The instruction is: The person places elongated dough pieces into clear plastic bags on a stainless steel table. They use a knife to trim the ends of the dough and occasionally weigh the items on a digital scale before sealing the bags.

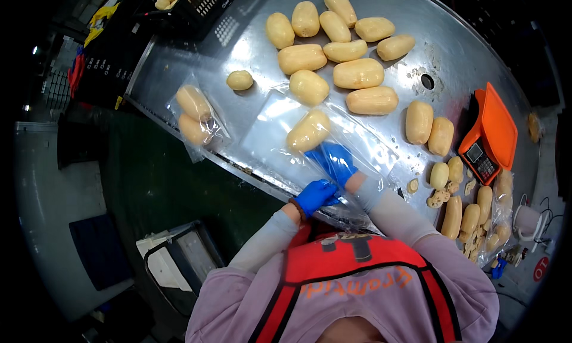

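Both hands wear blue gloves. My left hand [316, 197] pinches the gathered film of a clear plastic bag [272, 126] near the table's front edge. Just above and to its right, my right hand [335, 162] lies under clear film, its fingers at the lower end of a peeled lotus root section [308, 130]; whether they grip it is unclear. Another peeled section [309, 87] lies just beyond. Several more peeled sections [359, 73] are spread over the far part of the metal table [210, 66]. A filled plastic bag [195, 113] with two sections lies at the left edge.
A small lotus root piece [239, 80] lies left of the bag. An orange scale [494, 128] stands at right, near cut lotus root slices [438, 198], more whole sections and a long filled bag [502, 209]. A black crate [201, 7] sits at the far left corner.
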The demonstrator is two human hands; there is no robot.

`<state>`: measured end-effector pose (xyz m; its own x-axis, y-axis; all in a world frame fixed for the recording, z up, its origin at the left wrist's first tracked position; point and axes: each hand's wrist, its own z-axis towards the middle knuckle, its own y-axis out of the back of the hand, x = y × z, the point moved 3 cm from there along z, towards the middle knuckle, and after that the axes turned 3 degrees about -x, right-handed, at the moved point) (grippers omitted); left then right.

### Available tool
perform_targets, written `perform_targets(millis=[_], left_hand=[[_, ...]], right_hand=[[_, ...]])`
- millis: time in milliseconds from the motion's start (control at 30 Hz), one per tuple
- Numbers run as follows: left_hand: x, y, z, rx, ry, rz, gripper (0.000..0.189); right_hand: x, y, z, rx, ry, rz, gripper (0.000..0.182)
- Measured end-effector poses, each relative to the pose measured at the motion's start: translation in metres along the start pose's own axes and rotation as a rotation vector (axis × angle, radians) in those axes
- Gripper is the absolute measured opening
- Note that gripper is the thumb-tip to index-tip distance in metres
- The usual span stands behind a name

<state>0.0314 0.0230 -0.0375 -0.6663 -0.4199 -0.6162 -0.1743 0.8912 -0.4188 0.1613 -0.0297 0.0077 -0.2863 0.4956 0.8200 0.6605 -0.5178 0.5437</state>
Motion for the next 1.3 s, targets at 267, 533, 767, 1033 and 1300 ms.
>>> perform_targets(millis=[267, 533, 767, 1033, 1300], left_hand=[[-0.007, 0.011, -0.008, 0.077, 0.160, 0.110, 0.031], [-0.021, 0.021, -0.009, 0.063, 0.157, -0.085, 0.033], [-0.013, 0.027, -0.006, 0.034, 0.138, -0.117, 0.032], [-0.012, 0.021, -0.003, 0.039, 0.073, -0.085, 0.032], [-0.013, 0.017, -0.006, -0.019, 0.072, -0.100, 0.028]], right_hand=[[-0.018, 0.055, -0.101, 0.251, 0.254, -0.082, 0.017], [0.037, 0.185, -0.046, -0.141, -0.124, 0.245, 0.025], [0.022, 0.053, 0.140, -0.311, 0.047, -0.371, 0.088], [0.021, 0.093, 0.099, 0.040, -0.217, 0.883, 0.073], [-0.055, 0.157, -0.163, 0.106, -0.391, 1.361, 0.068]])
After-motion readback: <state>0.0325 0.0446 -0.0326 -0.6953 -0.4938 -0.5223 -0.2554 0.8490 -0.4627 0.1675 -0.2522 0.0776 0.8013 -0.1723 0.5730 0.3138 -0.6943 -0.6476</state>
